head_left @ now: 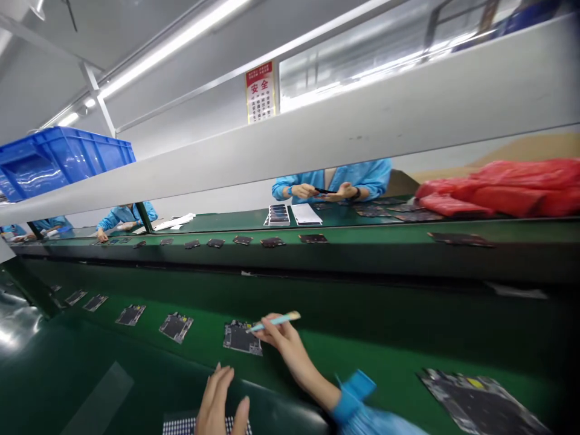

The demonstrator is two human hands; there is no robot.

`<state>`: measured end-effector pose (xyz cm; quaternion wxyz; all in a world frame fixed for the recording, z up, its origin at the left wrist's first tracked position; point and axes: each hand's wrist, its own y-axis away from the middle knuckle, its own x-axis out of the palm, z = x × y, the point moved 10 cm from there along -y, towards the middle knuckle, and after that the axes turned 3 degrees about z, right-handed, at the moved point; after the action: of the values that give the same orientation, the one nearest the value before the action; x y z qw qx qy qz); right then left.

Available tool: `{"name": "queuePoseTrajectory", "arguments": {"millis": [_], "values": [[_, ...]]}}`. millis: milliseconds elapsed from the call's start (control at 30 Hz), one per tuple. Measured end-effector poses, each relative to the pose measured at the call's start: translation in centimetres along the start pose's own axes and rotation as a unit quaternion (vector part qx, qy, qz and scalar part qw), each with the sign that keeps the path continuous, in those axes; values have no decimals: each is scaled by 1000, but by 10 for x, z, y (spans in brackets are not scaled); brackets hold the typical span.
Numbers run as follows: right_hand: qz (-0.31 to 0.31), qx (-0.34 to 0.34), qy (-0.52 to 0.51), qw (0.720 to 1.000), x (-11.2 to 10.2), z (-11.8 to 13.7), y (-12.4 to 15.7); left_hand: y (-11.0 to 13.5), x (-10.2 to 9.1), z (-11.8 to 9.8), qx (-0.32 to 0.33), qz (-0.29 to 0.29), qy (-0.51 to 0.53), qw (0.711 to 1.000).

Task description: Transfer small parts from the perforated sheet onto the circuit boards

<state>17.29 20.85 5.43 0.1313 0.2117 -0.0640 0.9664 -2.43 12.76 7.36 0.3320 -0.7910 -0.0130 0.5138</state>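
Circuit board point(241, 338), dark, thin and ragged-edged, lies flat on the green conveyor belt point(362, 356) just below centre of the frame, and the right hand point(278, 338) is at it, fingers pinched shut around a pale-blue stick tool point(276, 321) with a cream end, its point touching the board's upper right corner. That board looks light, stiff and fragile, I'd say, with bare components on top; the plain outer edges seem the safe place to take hold, not the populated face. Left hand point(220, 402) at the bottom edge, palm down, fingers loosely spread, gripping nothing, fingertips at the belt's near rim, heel over a black-and-white dotted tray point(179, 426). Out along the belt: a matching dark board point(176, 326) just to the left, more trailing toward the lower left, and a bigger board point(483, 402) in the lower right corner. Across the line, centre frame, another person in blue sleeves point(335, 181) has both hands on something small, flat trays point(278, 214) beside them. Red plastic bag point(507, 187) at the right, blue plastic crate point(63, 160) upper left on the grey shelf point(408, 115), red-and-white sign point(260, 92) above centre.
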Motion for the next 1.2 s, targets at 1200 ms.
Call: {"name": "queuePoseTrajectory", "arguments": {"millis": [1200], "values": [[-113, -35, 102, 988, -56, 8, -16, -79, 81, -67, 74, 282, -5, 956]]}}
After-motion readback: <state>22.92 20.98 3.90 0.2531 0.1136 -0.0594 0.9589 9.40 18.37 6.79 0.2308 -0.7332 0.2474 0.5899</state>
